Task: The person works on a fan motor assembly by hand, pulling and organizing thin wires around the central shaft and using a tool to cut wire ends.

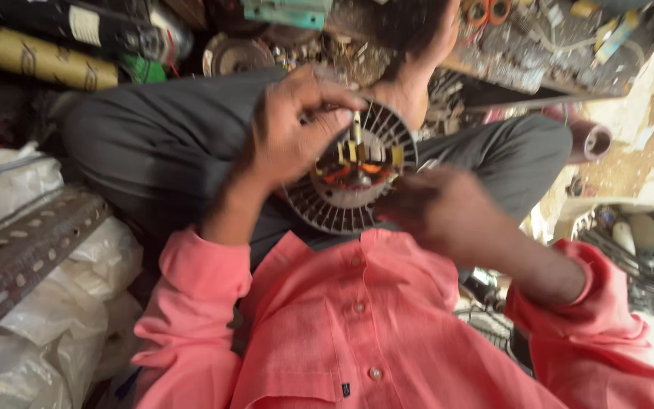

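A round finned motor housing (pixel 342 208) with copper windings and brass parts at its centre (pixel 357 167) rests in my lap, over grey trousers (pixel 160 144). My left hand (pixel 293 129) comes from the left in a pink sleeve and grips the housing's upper left, its fingers curled over the centre near a small upright brass piece. At the housing's lower right edge is my right hand (pixel 444 212), blurred and touching the rim. Whether it holds a tool is hidden. My bare foot (pixel 410 72) lies just beyond the housing.
A perforated metal angle bar (pixel 24 254) and white sacks (pixel 47 326) lie at the left. Yellow and black rolls (pixel 32 57) sit at the top left. Cluttered metal parts and wires (pixel 539 45) fill the top. A pink tube (pixel 592 140) lies at the right.
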